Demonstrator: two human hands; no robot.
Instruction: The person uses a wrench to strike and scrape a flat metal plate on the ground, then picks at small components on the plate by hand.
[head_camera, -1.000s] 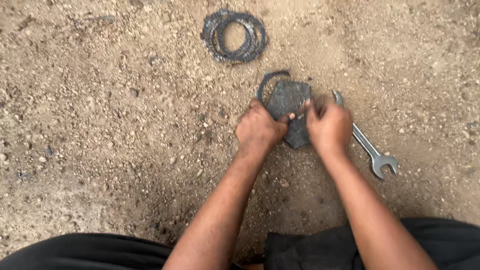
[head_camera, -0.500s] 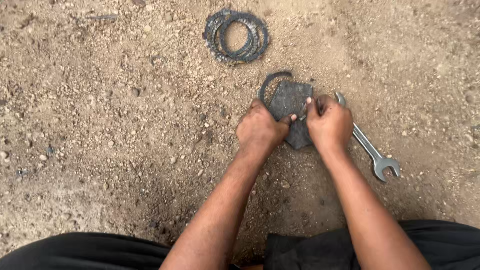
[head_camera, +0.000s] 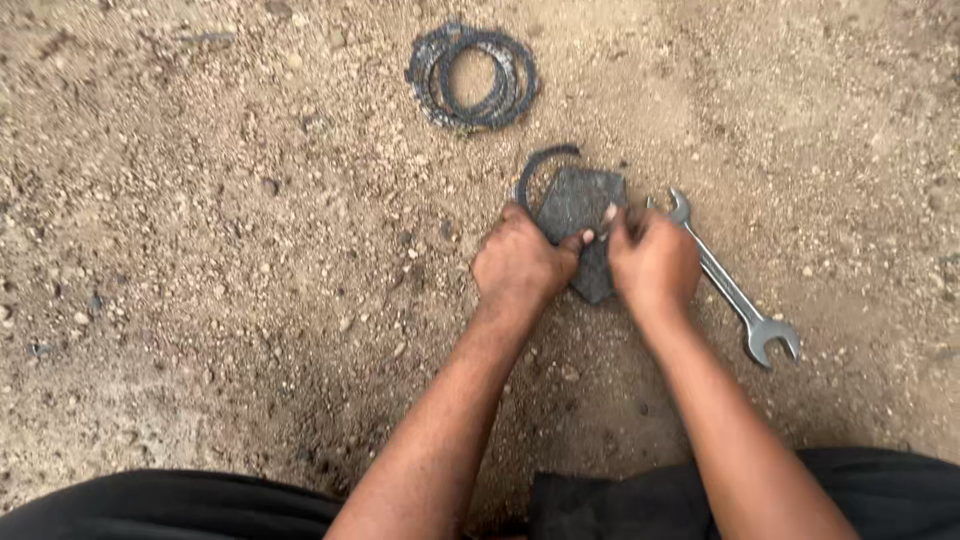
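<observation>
- Down on the gravel ground (head_camera: 200, 250), I see my left hand (head_camera: 520, 265) and right hand (head_camera: 652, 262) both clamped on a dark flat pad (head_camera: 580, 205).
- A curved dark strip (head_camera: 540, 165) touches the pad's top edge.
- An open-ended spanner (head_camera: 730, 285) lies just beside my right hand; stacked dark rings (head_camera: 472, 72) sit well apart.

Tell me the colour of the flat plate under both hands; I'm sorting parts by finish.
Dark grey, almost black, matte; the flat plate shows best in the head view.
</observation>
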